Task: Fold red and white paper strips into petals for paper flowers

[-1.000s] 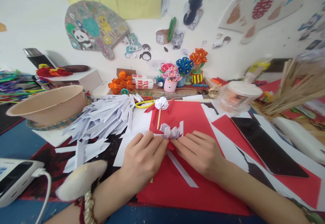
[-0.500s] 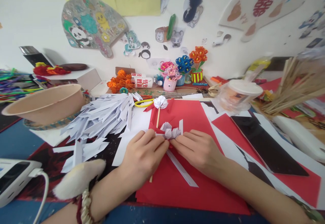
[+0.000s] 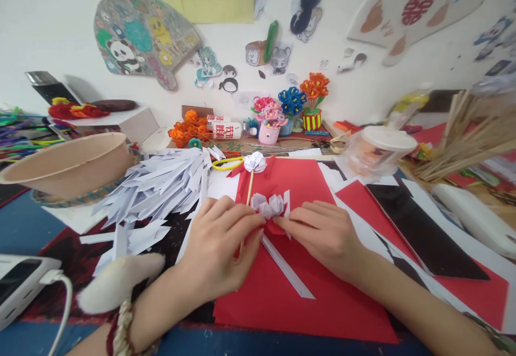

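Note:
A folded, pleated white paper piece (image 3: 269, 205) is between my two hands, just above the red paper sheet (image 3: 318, 302). My left hand (image 3: 221, 237) has its fingertips on the near left side of that piece, the index finger bent and the thumb below. Closed in a pinch, my right hand (image 3: 326, 235) grips its right side; bits of red show around the fingertips. One flat white paper strip (image 3: 288, 270) slants across the red sheet below. Beyond the hands lies a round white paper flower (image 3: 255, 162) on a thin wooden stick (image 3: 250, 186), whose lower part passes behind my left hand.
A heap of folded white paper strips (image 3: 161, 184) lies at left, beside a beige bowl (image 3: 68, 168). A black phone-like slab (image 3: 427, 232) rests on papers at right. Potted craft flowers (image 3: 269, 130) stand along the wall, and a lidded cup (image 3: 382, 151) is at back right.
My left hand has lifted and shifted slightly left, its thumb dropping away from the index finger. The folded white paper shows more openly between the hands; my right hand has barely moved.

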Demonstrator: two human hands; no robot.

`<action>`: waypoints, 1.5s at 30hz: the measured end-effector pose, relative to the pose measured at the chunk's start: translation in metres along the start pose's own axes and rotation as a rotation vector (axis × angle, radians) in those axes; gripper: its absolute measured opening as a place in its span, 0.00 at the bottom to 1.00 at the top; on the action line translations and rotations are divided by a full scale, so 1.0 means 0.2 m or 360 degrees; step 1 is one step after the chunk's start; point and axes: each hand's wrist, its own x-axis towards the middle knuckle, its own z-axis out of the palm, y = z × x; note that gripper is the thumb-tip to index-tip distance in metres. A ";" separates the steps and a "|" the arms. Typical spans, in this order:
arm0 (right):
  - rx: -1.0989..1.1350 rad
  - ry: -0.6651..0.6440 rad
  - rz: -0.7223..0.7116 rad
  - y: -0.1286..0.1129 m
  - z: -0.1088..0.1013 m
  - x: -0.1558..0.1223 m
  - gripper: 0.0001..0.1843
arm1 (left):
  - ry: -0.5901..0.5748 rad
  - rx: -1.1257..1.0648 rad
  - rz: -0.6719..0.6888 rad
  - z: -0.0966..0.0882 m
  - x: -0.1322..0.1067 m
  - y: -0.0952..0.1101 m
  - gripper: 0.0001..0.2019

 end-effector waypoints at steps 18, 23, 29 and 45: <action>0.0103 -0.0353 0.0033 0.05 -0.08 -0.04 0.16 | -0.0361 -0.0015 -0.0404 0.02 0.04 -0.01 0.14; 0.0260 -0.0470 0.0419 -0.01 -0.11 -0.06 0.16 | -0.0284 0.0073 -0.0388 0.03 0.04 0.01 0.14; 0.0345 -0.0374 0.0905 -0.12 -0.07 0.01 0.09 | -0.0261 0.0125 -0.0360 0.04 0.03 0.02 0.13; 0.0068 -0.0297 0.1053 -0.15 -0.03 0.05 0.14 | -0.0199 0.0132 -0.0302 0.06 -0.01 0.02 0.13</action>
